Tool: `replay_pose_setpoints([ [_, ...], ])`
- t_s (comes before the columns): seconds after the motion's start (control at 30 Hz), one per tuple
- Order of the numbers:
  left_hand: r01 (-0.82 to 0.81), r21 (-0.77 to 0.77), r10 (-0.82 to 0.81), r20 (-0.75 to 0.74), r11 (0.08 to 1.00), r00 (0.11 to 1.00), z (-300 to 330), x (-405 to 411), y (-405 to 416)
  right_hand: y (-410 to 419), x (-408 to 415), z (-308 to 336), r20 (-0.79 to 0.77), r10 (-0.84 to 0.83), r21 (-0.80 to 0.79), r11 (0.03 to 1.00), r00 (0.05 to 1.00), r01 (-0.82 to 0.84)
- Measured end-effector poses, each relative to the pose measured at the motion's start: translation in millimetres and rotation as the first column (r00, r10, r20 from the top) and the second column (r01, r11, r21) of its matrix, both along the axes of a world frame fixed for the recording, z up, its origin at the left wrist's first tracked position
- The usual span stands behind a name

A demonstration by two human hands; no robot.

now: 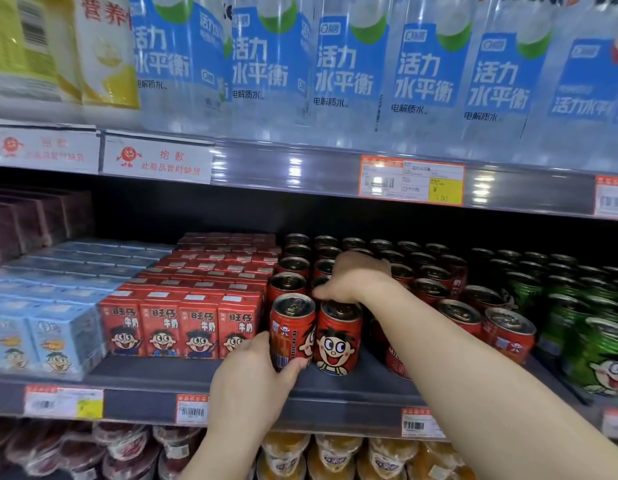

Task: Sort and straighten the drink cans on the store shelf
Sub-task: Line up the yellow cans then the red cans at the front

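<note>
The left hand [252, 372] grips the front red milk can [292, 330] at the shelf [145, 370] edge, its barcode side turned outward. Just beside it, the right hand [356, 277] grasps the top of the cartoon-face can [338, 337]. Behind stand rows of red cans [435, 268]; red milk cartons [177, 325] left, green cans [598, 351] right

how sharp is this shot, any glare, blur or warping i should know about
Head view: the two front red cans are fairly sharp; the blue cartons at left and the green cans at right smear toward the edges. Glare streaks sit on the upper shelf rail. The wide lens bows the shelves, and the back of the can shelf is dark.
</note>
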State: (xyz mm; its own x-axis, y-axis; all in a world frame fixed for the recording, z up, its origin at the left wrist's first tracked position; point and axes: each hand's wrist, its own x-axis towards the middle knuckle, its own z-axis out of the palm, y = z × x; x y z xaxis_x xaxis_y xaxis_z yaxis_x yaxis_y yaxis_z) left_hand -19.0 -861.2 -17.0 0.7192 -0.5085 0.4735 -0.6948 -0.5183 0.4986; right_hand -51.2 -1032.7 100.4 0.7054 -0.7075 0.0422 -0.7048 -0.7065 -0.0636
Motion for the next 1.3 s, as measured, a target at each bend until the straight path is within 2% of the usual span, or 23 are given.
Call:
replay_pose_setpoints([
  [0.17,0.029,0.008,-0.029,-0.003,1.0,1.0,-1.0,2.2,1.9,-4.3,-7.6,3.5,-0.006,-0.024,-0.012,1.0,1.0,0.024],
  [0.27,0.059,0.013,-0.059,0.026,0.998,0.998,-4.3,4.4,7.0,2.0,-5.6,7.6,0.028,0.061,-0.071,0.996,0.998,-0.058],
  [0.33,0.056,-0.01,-0.055,0.09,0.998,0.994,-10.0,4.8,13.8,9.4,-1.0,8.4,0.123,0.152,-0.051,0.988,0.981,-0.146],
  [0.4,0.07,-0.016,-0.065,0.185,0.997,0.981,-19.4,7.2,18.1,16.1,9.0,7.2,0.167,0.167,0.017,0.985,0.972,-0.172],
  [0.47,0.073,-0.033,-0.062,0.252,0.997,0.966,-29.0,9.9,18.6,21.9,22.8,3.9,0.099,0.14,0.048,0.988,0.985,-0.145],
  [0.57,0.092,-0.047,-0.076,0.271,0.995,0.96,-33.0,11.9,16.7,29.0,38.7,-0.2,-0.014,0.104,0.036,0.994,0.994,-0.103],
  [0.83,0.099,-0.035,-0.086,0.272,0.994,0.959,-34.6,11.7,16.3,28.1,37.0,5.8,0.017,0.09,0.024,0.996,0.996,-0.09],
  [1.03,0.098,-0.014,-0.091,0.244,0.995,0.965,-34.4,11.0,16.9,23.2,38.8,4.9,-0.049,0.087,0.074,0.994,0.995,-0.083],
  [1.1,0.108,-0.008,-0.103,0.243,0.994,0.965,-35.1,11.8,16.6,21.2,31.5,9.3,0.026,0.106,0.187,0.976,0.994,-0.109],
  [1.2,0.12,0.003,-0.117,0.256,0.993,0.96,-36.7,14.2,16.0,18.9,-10.3,17.6,0.342,0.073,0.268,0.948,0.937,-0.172],
  [1.23,0.123,0.006,-0.12,0.259,0.992,0.958,-36.8,15.4,15.9,17.3,-31.5,15.2,0.484,0.041,0.252,0.95,0.874,-0.184],
  [1.3,0.128,-0.002,-0.123,0.277,0.992,0.953,-37.0,17.7,15.0,20.6,-80.3,0.3,0.726,-0.022,0.193,0.966,0.687,-0.173],
])
